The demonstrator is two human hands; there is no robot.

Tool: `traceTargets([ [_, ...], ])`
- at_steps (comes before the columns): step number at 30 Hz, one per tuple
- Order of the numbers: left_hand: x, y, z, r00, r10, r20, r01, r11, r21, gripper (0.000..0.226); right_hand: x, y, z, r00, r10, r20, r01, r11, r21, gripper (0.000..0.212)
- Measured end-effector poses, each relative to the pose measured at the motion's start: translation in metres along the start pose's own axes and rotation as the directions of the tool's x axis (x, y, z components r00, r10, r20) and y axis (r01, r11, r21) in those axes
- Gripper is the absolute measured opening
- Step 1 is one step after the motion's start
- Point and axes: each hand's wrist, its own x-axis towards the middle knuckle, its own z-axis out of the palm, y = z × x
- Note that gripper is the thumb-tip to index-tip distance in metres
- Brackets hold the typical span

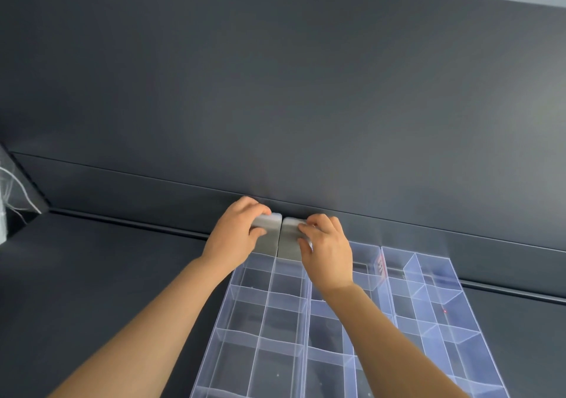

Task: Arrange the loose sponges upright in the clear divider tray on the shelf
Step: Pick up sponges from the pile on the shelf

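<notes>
Both forearms (147, 321) cross the tray (266, 315). At its far end the left hand (235, 235) grips the left sponge (269, 240) and the right hand (327, 250) grips the right sponge (289, 241). The sponges stand upright with edges touching, likely to seat in adjoining back cells.

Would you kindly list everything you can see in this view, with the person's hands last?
left sponge: one, grey, upright at the far end of the leftmost tray
right sponge: one, grey, upright right beside the left sponge
divider trays: seemingly three, clear, side by side on the shelf
label: one, red, on a tray wall toward the right
shelf: one, dark grey, under the trays
back panel: one, dark grey, behind the shelf
threads: a few, white, far left edge
left hand: one, grips the left sponge
right hand: one, grips the right sponge
</notes>
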Motion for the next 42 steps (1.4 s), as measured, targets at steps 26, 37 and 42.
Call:
traceTargets([
  [26,-0.036,0.049,0.009,0.978,0.205,0.027,-0.205,0.944,0.259,0.021,-0.052,0.035,-0.044,0.967,0.15,0.207,-0.115,0.978,-0.172,0.039],
  [37,-0.052,0.166,0.084,0.895,0.342,0.287,-0.405,0.892,0.2,0.034,-0.151,0.119,-0.151,0.924,0.346,0.166,-0.276,0.899,-0.34,0.043],
  [42,-0.07,0.247,0.124,0.857,0.4,0.324,-0.478,0.854,0.208,0.032,-0.211,0.169,-0.221,0.894,0.432,0.12,-0.356,0.846,-0.397,0.042],
])
